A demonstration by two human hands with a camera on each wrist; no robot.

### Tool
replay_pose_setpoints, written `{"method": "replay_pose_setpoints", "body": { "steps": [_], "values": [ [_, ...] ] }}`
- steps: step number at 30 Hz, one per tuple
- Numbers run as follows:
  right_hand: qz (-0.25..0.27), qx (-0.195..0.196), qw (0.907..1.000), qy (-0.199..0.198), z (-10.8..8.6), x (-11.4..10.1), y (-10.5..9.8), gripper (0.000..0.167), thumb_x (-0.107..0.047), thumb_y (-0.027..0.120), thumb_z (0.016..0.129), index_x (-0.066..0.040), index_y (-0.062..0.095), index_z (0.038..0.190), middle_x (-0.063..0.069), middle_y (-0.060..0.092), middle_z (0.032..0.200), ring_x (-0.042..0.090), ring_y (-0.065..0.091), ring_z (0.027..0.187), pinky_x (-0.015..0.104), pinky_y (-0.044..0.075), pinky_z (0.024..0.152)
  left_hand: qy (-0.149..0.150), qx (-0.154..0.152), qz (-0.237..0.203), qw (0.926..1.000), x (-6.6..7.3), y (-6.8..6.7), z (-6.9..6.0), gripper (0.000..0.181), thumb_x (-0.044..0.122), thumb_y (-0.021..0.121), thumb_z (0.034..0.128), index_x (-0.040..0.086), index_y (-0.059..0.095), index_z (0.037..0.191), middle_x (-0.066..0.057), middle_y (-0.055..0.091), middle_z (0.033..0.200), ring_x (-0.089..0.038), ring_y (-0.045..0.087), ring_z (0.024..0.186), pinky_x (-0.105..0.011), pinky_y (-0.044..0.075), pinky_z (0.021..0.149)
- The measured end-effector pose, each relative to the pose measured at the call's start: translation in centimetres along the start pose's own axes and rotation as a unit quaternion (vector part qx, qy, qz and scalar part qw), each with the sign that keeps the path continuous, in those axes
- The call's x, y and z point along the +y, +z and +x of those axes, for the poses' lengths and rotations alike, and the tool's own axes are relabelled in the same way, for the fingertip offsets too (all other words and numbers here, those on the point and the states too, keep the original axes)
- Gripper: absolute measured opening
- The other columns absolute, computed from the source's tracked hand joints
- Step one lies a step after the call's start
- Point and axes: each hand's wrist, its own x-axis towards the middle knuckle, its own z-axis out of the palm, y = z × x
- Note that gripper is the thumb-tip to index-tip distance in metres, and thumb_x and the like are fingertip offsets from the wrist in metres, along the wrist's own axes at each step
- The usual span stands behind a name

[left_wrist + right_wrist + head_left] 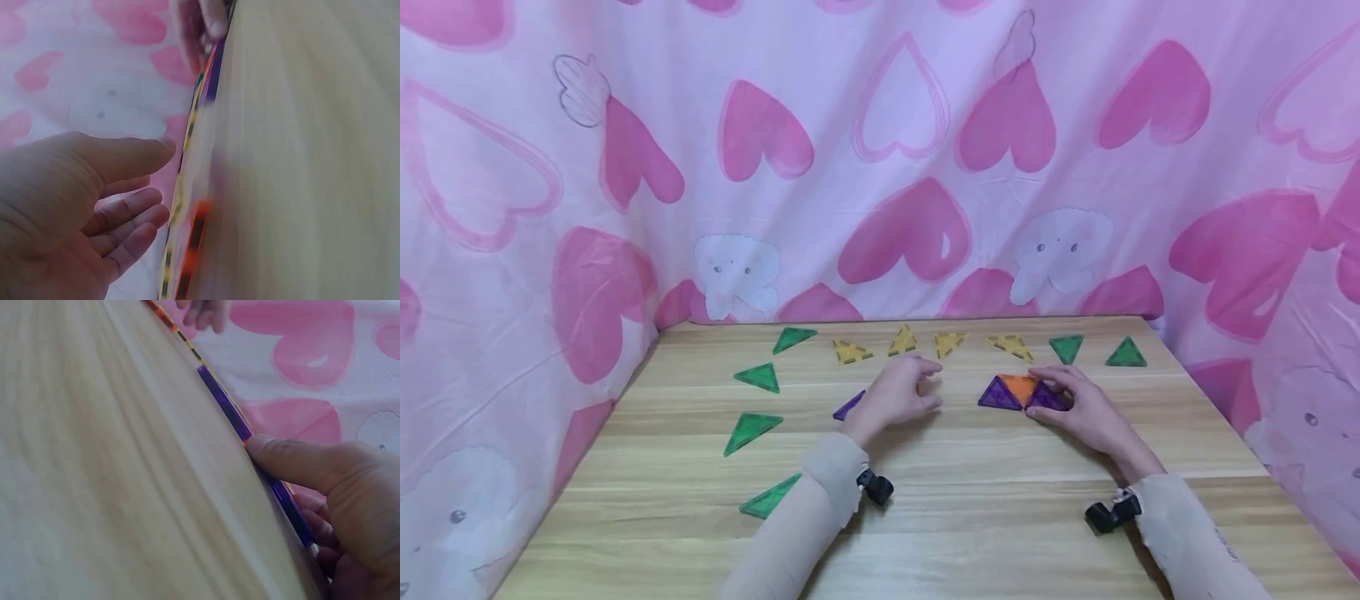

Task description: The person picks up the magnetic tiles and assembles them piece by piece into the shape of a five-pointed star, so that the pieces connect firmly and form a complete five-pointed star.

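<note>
Two purple triangular tiles flank an orange triangular tile [1019, 385] on the table, edges together; the left purple tile [998, 395] lies free of any hand. My right hand [1086, 408] holds the right purple tile [1047, 398] between thumb and fingers, the thumb [281, 456] at its near edge. My left hand [898, 392] hovers above the table with relaxed, parted fingers and nothing in them. Below it the left wrist view shows another orange tile [194, 240], mostly hidden from the head view. Beside that hand lies a partly covered purple tile [847, 406].
Several yellow triangular tiles [950, 343] line the back of the wooden table [985, 517]. Green triangular tiles stand at the back right [1126, 353] and down the left side [752, 432]; one lies partly under the left forearm. A pink heart-patterned curtain [820, 208] encloses the table.
</note>
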Motion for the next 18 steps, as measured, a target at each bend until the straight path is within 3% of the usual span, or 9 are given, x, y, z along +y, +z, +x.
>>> {"method": "replay_pose_setpoints", "body": {
  "steps": [5,8,10,12,15,18],
  "values": [
    [0.027,-0.009,0.9994,0.021,-0.3,0.4,-0.7,0.071,-0.042,0.085,0.1,-0.019,0.058,0.162,0.015,0.063,0.151,0.035,0.059,0.133,0.049,0.048,0.109,-0.028,0.012,0.017,0.9994,-2.2,-1.7,-1.3,0.062,0.027,0.092,0.0948,0.0,0.071,0.146,-0.017,0.073,0.143,-0.032,0.069,0.129,-0.044,0.058,0.11],
    [0.048,-0.008,0.9984,0.031,-0.5,0.5,-1.2,0.068,-0.042,0.082,0.103,-0.02,0.058,0.163,0.012,0.068,0.143,0.026,0.06,0.125,0.03,0.048,0.1,-0.039,0.007,0.033,0.9987,-3.1,-2.3,-2.0,0.055,0.034,0.094,0.0923,-0.006,0.075,0.125,-0.02,0.074,0.117,-0.032,0.068,0.112,-0.042,0.059,0.095],
    [0.054,-0.003,0.9981,0.031,-0.6,0.7,-1.3,0.063,-0.04,0.078,0.106,-0.018,0.059,0.162,0.012,0.069,0.142,0.02,0.061,0.121,0.021,0.048,0.095,-0.041,0.007,0.044,0.9982,-3.5,-2.5,-2.3,0.057,0.038,0.096,0.0896,-0.005,0.076,0.12,-0.018,0.073,0.112,-0.03,0.066,0.109,-0.041,0.057,0.093],
    [0.06,0.004,0.9977,0.032,-0.6,0.7,-1.4,0.058,-0.038,0.075,0.109,-0.016,0.06,0.161,0.012,0.071,0.142,0.014,0.063,0.116,0.016,0.049,0.091,-0.042,0.002,0.038,0.9984,-3.8,-2.5,-2.5,0.056,0.039,0.097,0.0888,-0.004,0.077,0.118,-0.017,0.073,0.112,-0.028,0.065,0.109,-0.04,0.057,0.094],
    [0.063,0.015,0.9973,0.034,-0.6,0.8,-1.4,0.051,-0.037,0.07,0.112,-0.013,0.063,0.157,0.012,0.072,0.142,0.008,0.064,0.113,0.014,0.05,0.09,-0.043,0.0,0.025,0.9988,-4.1,-2.3,-2.7,0.063,0.039,0.098,0.0875,0.002,0.079,0.134,-0.011,0.076,0.131,-0.026,0.065,0.123,-0.042,0.057,0.108],
    [0.062,0.02,0.9972,0.036,-0.5,0.9,-1.2,0.048,-0.038,0.067,0.114,-0.014,0.065,0.155,0.012,0.072,0.142,0.006,0.064,0.113,0.014,0.049,0.09,-0.043,-0.008,0.022,0.9988,-4.2,-2.1,-2.8,0.062,0.039,0.099,0.0873,0.005,0.079,0.136,-0.009,0.075,0.131,-0.024,0.063,0.121,-0.042,0.057,0.108]
  ]
}}
